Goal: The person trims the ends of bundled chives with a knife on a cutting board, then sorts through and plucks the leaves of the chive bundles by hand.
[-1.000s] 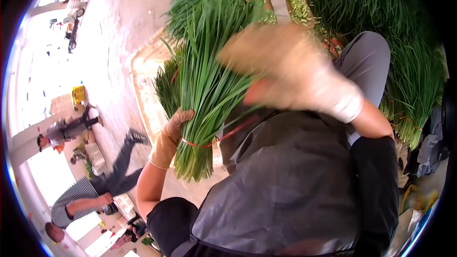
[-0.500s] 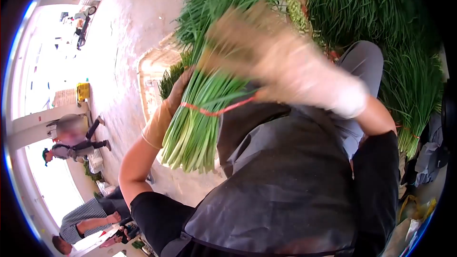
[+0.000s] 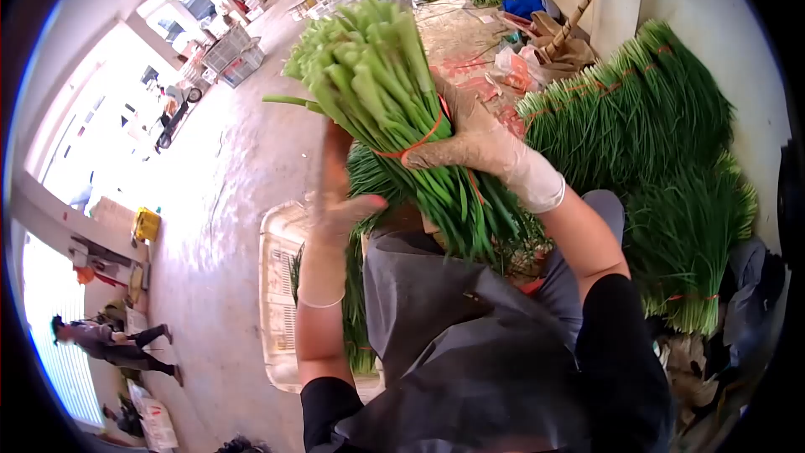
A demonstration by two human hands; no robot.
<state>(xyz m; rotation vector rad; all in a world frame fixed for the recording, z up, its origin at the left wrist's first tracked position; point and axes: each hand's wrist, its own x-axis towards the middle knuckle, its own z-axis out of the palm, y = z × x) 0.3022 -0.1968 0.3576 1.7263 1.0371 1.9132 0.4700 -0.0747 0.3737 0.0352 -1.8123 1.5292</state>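
Our right grip (image 3: 480, 138) is clamped around 1 bundle of greens (image 3: 369, 75) beside its red band (image 3: 392, 154); we hold it raised mid-scene, stalk ends tilted far left. Our left grip (image 3: 334, 216) is just left of it, blurred, thumb apart from fingers. A crate (image 3: 275, 285) sits on the floor (image 3: 205, 285) at left, and more greens (image 3: 629, 117) lie at right.

Black sleeves (image 3: 625, 348), pale gloves (image 3: 537, 180)

Produce-packing hall: heaped greens (image 3: 629, 117), crates (image 3: 231, 57)
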